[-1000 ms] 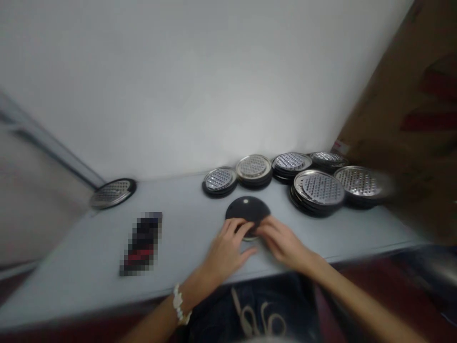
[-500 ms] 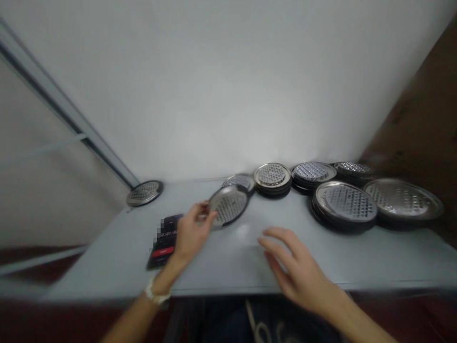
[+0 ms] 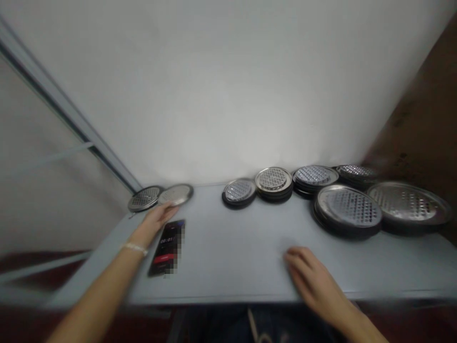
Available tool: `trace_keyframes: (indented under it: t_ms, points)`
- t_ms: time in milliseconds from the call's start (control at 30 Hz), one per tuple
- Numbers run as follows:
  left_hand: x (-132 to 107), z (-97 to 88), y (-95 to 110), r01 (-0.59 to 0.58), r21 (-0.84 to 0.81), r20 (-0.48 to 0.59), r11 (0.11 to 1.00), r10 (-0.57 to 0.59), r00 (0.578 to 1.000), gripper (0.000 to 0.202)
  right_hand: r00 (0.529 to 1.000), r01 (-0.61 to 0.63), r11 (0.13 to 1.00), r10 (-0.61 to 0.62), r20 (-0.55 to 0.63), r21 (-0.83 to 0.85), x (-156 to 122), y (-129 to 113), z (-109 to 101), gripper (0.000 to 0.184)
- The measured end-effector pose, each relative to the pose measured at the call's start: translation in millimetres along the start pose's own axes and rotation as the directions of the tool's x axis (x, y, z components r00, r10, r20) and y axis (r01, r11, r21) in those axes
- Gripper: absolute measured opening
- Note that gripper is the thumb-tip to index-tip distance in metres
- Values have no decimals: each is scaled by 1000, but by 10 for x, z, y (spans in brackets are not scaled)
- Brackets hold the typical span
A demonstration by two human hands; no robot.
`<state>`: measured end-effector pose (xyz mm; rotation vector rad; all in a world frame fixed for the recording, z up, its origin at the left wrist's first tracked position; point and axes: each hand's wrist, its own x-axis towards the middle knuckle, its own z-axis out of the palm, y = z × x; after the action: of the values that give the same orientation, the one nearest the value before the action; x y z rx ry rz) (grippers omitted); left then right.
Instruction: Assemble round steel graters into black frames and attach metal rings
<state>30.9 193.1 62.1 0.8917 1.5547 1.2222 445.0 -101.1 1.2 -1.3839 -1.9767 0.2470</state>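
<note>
Left hand point(image 3: 160, 215) pinches the disc point(image 3: 175, 193) by its near rim, back-left on the bench point(image 3: 228, 257); right hand point(image 3: 309, 276) loosely curled, holding nothing. Looks light, stiff, slick: rim's the place to grip!

One camera, worn on the person's head, is looking forward and down over a flat, pale-grey tabletop point(image 3: 232, 259) and is facing a plain, whitish-grey wall point(image 3: 243, 85), which is filling the upper half of its view. It is viewing from the near side, above tabletop height: the bare left hand point(image 3: 159, 216) and bare right hand point(image 3: 309, 276) are showing fairly close, while round, silver metal discs with black rims point(image 3: 352, 206) are lying farther off, toward the wall.
</note>
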Motion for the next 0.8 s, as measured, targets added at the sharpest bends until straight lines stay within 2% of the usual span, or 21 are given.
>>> trace_keyframes:
  t_ms: [67, 167, 267, 300, 367, 467, 533, 567, 600, 667, 733, 800]
  points:
    - [29, -74, 11, -7, 195, 2, 981, 6, 1000, 30, 1000, -7, 1000, 7, 3, -3, 7, -6, 5, 25]
    - [6, -137, 61, -143, 475, 3, 868, 160, 987, 39, 1000, -4, 1000, 5, 17, -27, 26, -20, 24, 23]
    - [-110, 3, 94, -363, 632, 114, 684, 381, 917, 58, 1000, -1, 999, 2, 21, -43, 45, -30, 43, 22]
    - [-170, 108, 90, -446, 653, 192, 612, 435, 880, 60, 1000, -4, 999, 5, 21, -44, 48, -30, 47, 22]
    - [-319, 389, 57, -613, 638, 389, 466, 493, 779, 55, 1000, -14, 999, 15, 18, -42, 49, -22, 50, 22]
    - [-580, 879, -26, -820, 500, 653, 278, 502, 568, 49, 1000, -26, 999, 26, 1, -29, 36, 3, 50, 22]
    - [-753, 1168, -96, -890, 416, 753, 188, 478, 453, 45, 999, -30, 999, 30, -19, -22, 27, 14, 50, 24]
    - [-838, 1285, -138, -905, 397, 776, 155, 470, 421, 41, 999, -34, 999, 34, -31, -20, 25, 15, 51, 25]
    - [-925, 1382, -187, -911, 393, 787, 127, 466, 405, 36, 998, -40, 999, 39, -42, -18, 24, 12, 52, 25]
    - [-1118, 1511, -297, -909, 408, 786, 87, 473, 399, 29, 997, -55, 998, 54, -57, -15, 29, -4, 55, 26]
    - [-1358, 1559, -403, -904, 422, 782, 64, 480, 398, 30, 996, -69, 998, 68, -65, -16, 41, -26, 61, 25]
    - [-1639, 1538, -464, -918, 392, 799, 58, 473, 371, 36, 994, -81, 996, 78, -75, -26, 52, -45, 66, 25]
